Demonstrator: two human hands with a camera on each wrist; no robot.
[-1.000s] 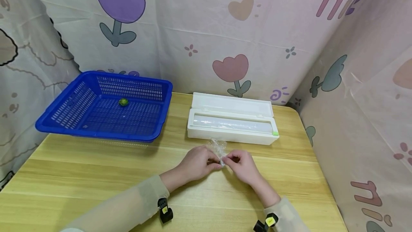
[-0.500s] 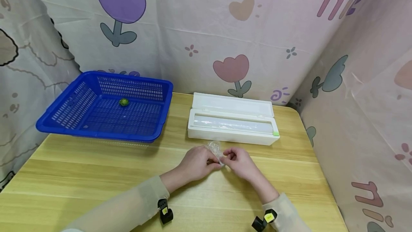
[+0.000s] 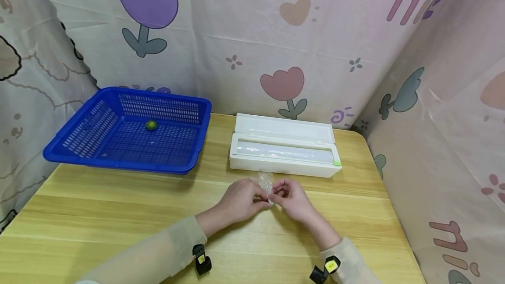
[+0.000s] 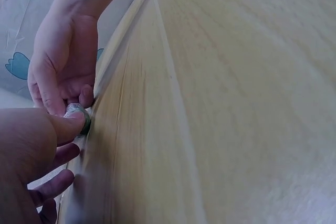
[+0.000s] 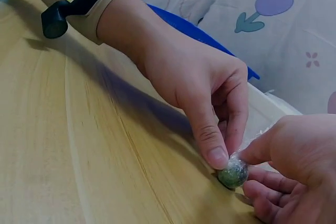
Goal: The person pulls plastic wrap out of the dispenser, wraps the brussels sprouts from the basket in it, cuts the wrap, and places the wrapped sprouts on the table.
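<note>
A small round green ball wrapped in clear cling film [image 5: 234, 176] is between the two hands, close over the tabletop. My left hand [image 3: 241, 198] pinches it between thumb and forefinger. From the other side, my right hand [image 3: 295, 200] pinches the film at the ball with thumb and forefinger, its other fingers curled. Loose crumpled cling film [image 3: 265, 180] stands up from between the hands, toward the white box. Most of the ball is hidden by fingers in the head view; in the left wrist view, part of the wrapped ball [image 4: 77, 113] shows past the left thumb.
Behind the hands lies a white cling film box [image 3: 284, 170], its lid [image 3: 285, 127] raised and a film roll [image 3: 286, 151] inside. A blue plastic basket [image 3: 118, 161] stands back left, holding a small green round item [image 3: 151, 125]. A patterned curtain surrounds the table.
My right hand's fingers have shifted slightly at the film, and its forefinger has opened out somewhat. The loose film has changed shape and lowered a little. My left hand keeps its place.
</note>
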